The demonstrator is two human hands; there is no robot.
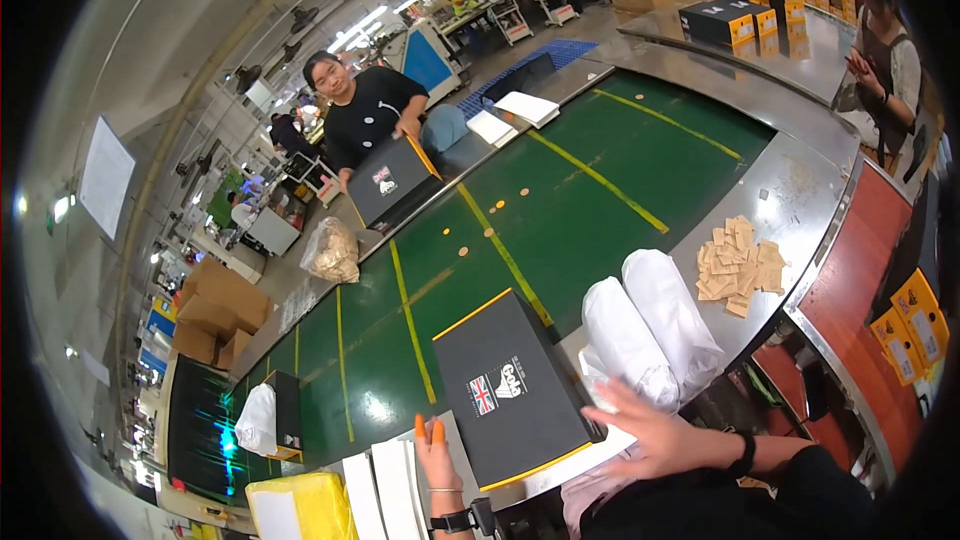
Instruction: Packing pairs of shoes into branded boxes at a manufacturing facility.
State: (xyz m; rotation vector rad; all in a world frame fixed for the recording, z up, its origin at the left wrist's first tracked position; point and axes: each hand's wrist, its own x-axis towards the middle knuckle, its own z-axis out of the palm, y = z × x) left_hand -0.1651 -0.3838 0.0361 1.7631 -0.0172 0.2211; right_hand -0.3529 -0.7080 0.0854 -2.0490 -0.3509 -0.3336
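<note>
A closed black shoebox with orange edges, a flag print and white lettering lies in front of me at the near edge of the green conveyor belt. My left hand, orange covers on two fingertips, is beside the box's left side with fingers stretched out; I cannot tell whether it touches. At the box's right edge, my right hand has its fingers spread and holds nothing. Just beyond it lie two white paper-wrapped bundles, side by side. White paper stacks stand left of my left hand.
Small tan packets lie heaped on the metal edge at right. Across the belt, a person holds another black shoebox near a clear bag. Another person stands far right. A box with white wrapping sits on the belt's left.
</note>
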